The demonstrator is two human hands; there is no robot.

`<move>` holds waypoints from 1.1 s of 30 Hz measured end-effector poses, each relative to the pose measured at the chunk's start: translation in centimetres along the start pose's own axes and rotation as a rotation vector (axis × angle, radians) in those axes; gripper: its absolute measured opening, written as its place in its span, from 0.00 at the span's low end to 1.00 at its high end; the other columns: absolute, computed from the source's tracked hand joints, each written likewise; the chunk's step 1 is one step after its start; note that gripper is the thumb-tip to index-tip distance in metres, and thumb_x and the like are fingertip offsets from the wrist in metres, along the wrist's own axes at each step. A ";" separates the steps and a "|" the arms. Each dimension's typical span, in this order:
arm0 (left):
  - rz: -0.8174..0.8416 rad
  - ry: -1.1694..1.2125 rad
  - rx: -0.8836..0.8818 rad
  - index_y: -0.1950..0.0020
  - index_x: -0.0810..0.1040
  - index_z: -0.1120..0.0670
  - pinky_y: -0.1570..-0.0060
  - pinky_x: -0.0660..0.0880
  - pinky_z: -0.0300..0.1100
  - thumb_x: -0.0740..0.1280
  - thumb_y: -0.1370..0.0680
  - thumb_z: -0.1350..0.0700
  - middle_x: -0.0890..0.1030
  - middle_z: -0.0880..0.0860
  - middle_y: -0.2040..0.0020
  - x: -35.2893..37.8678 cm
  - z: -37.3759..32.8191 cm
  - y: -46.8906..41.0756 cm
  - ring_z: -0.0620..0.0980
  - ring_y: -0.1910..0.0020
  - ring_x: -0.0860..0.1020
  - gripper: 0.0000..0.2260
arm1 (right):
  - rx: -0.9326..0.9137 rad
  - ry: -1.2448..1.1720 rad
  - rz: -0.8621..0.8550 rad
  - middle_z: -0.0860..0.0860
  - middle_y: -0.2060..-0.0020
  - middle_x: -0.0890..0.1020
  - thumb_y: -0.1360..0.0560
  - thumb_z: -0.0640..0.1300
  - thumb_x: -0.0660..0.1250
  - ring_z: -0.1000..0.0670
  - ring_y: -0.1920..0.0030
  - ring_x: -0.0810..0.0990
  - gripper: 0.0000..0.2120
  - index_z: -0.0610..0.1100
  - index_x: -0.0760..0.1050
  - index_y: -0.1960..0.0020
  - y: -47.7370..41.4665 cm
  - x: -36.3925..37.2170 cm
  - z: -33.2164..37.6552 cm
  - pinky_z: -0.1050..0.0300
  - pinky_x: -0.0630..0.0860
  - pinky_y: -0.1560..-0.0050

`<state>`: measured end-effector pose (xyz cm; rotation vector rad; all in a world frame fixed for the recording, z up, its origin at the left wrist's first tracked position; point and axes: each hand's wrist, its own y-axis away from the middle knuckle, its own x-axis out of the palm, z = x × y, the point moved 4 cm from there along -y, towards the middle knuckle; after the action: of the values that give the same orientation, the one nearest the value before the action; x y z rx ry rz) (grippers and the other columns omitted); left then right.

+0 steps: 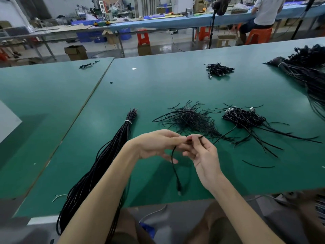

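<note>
Above the smooth green table (158,88), left hand (156,145) and right hand (204,155) each pinch one thin black cable (174,166). Its rounded plug end hangs down. A tied bundle (98,166) of glossy cables lies left.

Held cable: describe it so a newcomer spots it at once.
Over the near edge of the green table, the left hand and right hand pinch one black cable. Unlike the piles and bundle around, it is single and dangles.
</note>
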<state>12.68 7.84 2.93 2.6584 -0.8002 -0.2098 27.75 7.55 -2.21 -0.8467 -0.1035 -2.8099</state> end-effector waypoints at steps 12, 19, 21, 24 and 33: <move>-0.226 0.502 0.460 0.31 0.79 0.61 0.56 0.78 0.34 0.73 0.21 0.53 0.83 0.50 0.49 -6.4 3.7 4.4 0.42 0.59 0.80 0.21 | 0.046 -0.066 -0.070 0.42 0.55 0.85 0.15 0.39 0.60 0.46 0.59 0.85 0.10 0.35 0.79 0.46 -0.6 -0.4 0.2 0.58 0.82 0.59; -0.511 0.752 0.521 0.50 0.82 0.53 0.60 0.74 0.38 0.65 0.19 0.45 0.73 0.48 0.62 -4.9 5.2 1.0 0.46 0.63 0.73 0.13 | -0.006 0.495 0.157 0.44 0.57 0.87 0.18 0.32 0.63 0.50 0.67 0.82 0.08 0.38 0.81 0.48 0.1 0.9 -0.6 0.62 0.75 0.66; -0.549 0.771 0.494 0.54 0.81 0.52 0.56 0.74 0.39 0.65 0.20 0.42 0.72 0.50 0.61 -4.3 5.4 0.3 0.47 0.62 0.73 0.14 | -0.015 0.586 0.188 0.46 0.58 0.87 0.19 0.33 0.64 0.51 0.67 0.82 0.09 0.41 0.82 0.47 0.2 1.1 -0.8 0.62 0.74 0.66; -0.553 0.872 0.495 0.61 0.77 0.52 0.49 0.79 0.42 0.61 0.19 0.40 0.73 0.51 0.61 -3.7 5.6 -0.3 0.48 0.60 0.77 0.19 | -0.022 0.621 0.192 0.46 0.58 0.87 0.19 0.35 0.65 0.50 0.66 0.82 0.11 0.44 0.79 0.39 0.2 1.1 -1.1 0.60 0.75 0.65; -0.334 1.239 0.514 0.62 0.72 0.52 0.72 0.70 0.34 0.61 0.19 0.42 0.66 0.44 0.72 -3.9 5.7 0.9 0.41 0.78 0.65 0.18 | -0.071 0.403 0.050 0.41 0.50 0.82 0.19 0.34 0.67 0.45 0.59 0.86 0.40 0.59 0.52 0.18 -0.3 0.4 -0.9 0.60 0.79 0.59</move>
<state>7.59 7.67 -1.83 2.5725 0.0325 1.5675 26.81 7.68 -2.75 -0.2764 0.0786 -2.8850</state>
